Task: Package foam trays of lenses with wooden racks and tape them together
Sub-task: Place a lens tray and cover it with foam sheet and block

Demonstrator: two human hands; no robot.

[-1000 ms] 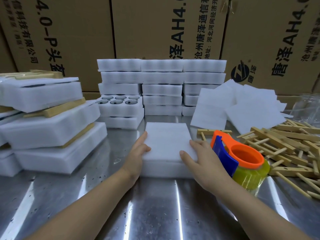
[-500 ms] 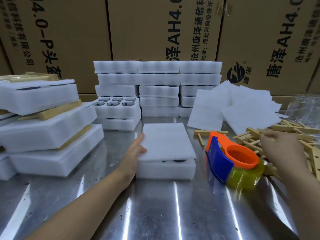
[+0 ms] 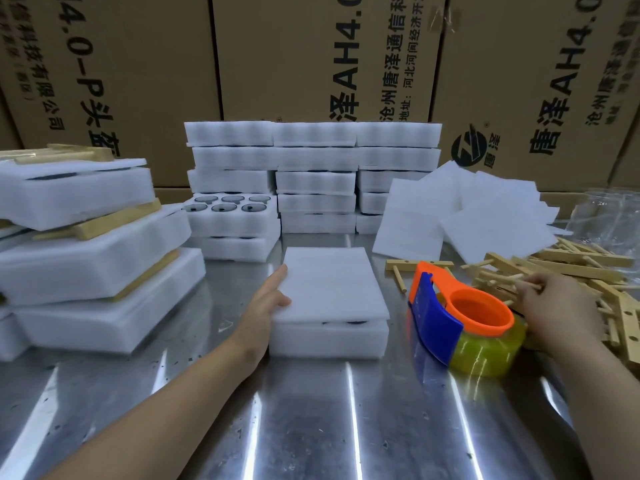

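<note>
Foam tray [image 3: 329, 336] sits on the metal table [image 3: 311, 427] directly against the left hand [image 3: 266, 303], covered by one thin foam sheet [image 3: 329, 285] whose near edge lifts slightly off it. That hand lies flat along the tray's left side, fingers straight and relaxed, index finger running up the sheet's edge and thumb resting on top. The right hand [image 3: 561, 306] reaches out to the far side, palm down, fingers curled and pinching a wooden rack [image 3: 509, 268] at the near edge of a loose pile of wooden racks [image 3: 588, 268]; their number cannot be told. One tape dispenser [image 3: 460, 320], orange and blue with a clear yellowish roll, stands between the two hands, just beside the right one. One single rack [image 3: 419, 263] lies beyond it. Beyond the left hand one open tray [image 3: 232, 220] shows six lenses [image 3: 225, 207], with closed trays stacked in three columns around it. Outward of the left hand are three large foam bundles [image 3: 86, 265] piled up.
</note>
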